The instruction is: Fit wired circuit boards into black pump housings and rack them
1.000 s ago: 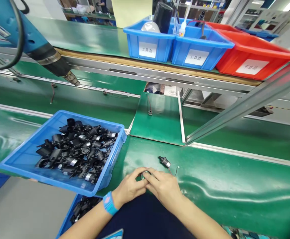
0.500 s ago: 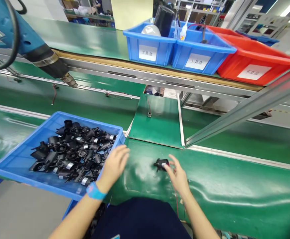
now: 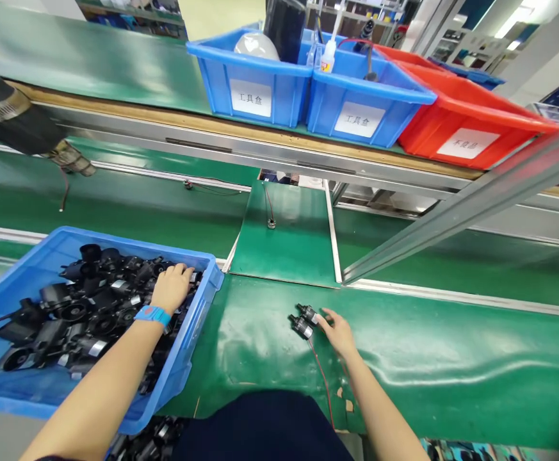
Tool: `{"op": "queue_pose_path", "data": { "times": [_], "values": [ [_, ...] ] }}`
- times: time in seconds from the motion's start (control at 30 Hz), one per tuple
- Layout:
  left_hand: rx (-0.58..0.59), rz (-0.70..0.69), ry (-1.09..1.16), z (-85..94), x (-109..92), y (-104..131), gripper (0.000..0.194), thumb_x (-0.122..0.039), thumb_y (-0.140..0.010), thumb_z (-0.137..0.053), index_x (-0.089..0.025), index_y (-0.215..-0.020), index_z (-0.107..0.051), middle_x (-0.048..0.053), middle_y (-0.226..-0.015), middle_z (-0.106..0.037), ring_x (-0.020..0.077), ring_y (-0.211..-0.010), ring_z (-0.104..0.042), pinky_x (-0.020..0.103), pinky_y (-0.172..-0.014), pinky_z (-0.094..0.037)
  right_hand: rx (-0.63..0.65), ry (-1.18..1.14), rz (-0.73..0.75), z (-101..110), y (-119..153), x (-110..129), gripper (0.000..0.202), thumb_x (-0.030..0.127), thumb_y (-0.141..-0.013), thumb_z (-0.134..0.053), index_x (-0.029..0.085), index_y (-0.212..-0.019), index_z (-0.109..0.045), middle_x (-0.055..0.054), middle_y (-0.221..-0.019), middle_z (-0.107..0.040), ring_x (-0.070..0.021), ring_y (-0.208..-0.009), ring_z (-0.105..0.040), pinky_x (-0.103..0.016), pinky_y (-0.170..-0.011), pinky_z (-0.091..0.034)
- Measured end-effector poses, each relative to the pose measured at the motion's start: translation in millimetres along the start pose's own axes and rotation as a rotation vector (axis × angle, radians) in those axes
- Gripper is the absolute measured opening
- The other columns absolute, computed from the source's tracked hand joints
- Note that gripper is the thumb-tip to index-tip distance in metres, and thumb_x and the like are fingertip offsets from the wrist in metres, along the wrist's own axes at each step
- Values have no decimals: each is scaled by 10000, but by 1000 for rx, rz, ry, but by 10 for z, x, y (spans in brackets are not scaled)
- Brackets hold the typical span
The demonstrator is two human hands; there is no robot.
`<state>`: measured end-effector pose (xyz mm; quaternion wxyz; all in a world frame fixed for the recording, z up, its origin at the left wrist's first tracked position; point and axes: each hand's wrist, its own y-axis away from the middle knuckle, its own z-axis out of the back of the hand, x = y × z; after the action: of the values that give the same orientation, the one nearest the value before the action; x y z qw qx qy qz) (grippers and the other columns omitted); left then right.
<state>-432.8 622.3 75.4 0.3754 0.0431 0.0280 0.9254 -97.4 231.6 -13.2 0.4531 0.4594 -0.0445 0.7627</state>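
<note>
My left hand (image 3: 171,288) reaches into the blue bin (image 3: 183,358), over a pile of black motor parts (image 3: 91,301). Its fingers point down among them, and their tips are hidden. On the green mat, two small black motors lie side by side. My right hand (image 3: 340,334) has its thumb and fingers closed at the right end of the farther black motor (image 3: 307,312). The nearer black motor (image 3: 301,327) rests just beside it, with a thin red wire (image 3: 321,371) trailing toward my body.
A blue power tool (image 3: 29,121) hangs at the upper left. Two labelled blue boxes (image 3: 260,70) and a red box (image 3: 476,121) stand on the shelf. A slanted metal post (image 3: 428,230) rises at right. A small wired part (image 3: 271,223) sits on the raised green board (image 3: 289,250).
My left hand has moved left and down into the bin. Two motors now show on the mat where one showed at my right hand. The view has shifted, bringing the power tool partly out of frame.
</note>
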Motion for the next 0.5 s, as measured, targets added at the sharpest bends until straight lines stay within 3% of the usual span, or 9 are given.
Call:
{"op": "queue_pose_path", "data": {
  "times": [0.07,0.17,0.27,0.37,0.5],
  "values": [
    [-8,-8,12,2,38,-4,375,-237,-837,-496,-82,-1155,-620,236,-1195,-596,415,-1179,-510,529,-973,-410,-92,128,146,55,-131,190,636,681,-827,-571,192,-1210,-705,-102,-1064,-695,-254,-960,-602,-404,-940,-441],
    [-43,29,54,11,89,117,339,-280,-854,-541,-74,-1122,-574,227,-1150,-616,364,-1191,-536,460,-1030,-409,-142,250,423,15,-502,748,545,619,-942,-468,198,-1204,-694,-87,-1089,-695,-242,-992,-582,-389,-944,-432],
    [-241,157,233,118,43,390,430,-457,-900,-571,-96,-1130,-535,168,-1076,-622,307,-1063,-595,396,-957,-472,-120,399,659,-181,-1011,1493,432,489,-1005,-433,244,-1286,-652,-71,-1248,-659,-249,-1106,-546,-396,-980,-410],
    [-438,234,474,333,-153,730,560,-591,-865,-627,-158,-1212,-552,103,-1071,-593,271,-1017,-592,384,-920,-492,-67,656,818,-463,-1551,2197,427,292,-999,-447,276,-1411,-559,-60,-1483,-505,-268,-1205,-485,-412,-988,-413],
    [-343,315,729,540,-520,1097,474,-524,-900,-622,-232,-1261,-529,62,-1117,-606,227,-1011,-615,352,-903,-504,0,965,873,-809,-2152,2809,582,191,-927,-543,181,-1500,-446,-107,-1602,-333,-322,-1367,-382,-485,-1075,-383]
  ]
}}
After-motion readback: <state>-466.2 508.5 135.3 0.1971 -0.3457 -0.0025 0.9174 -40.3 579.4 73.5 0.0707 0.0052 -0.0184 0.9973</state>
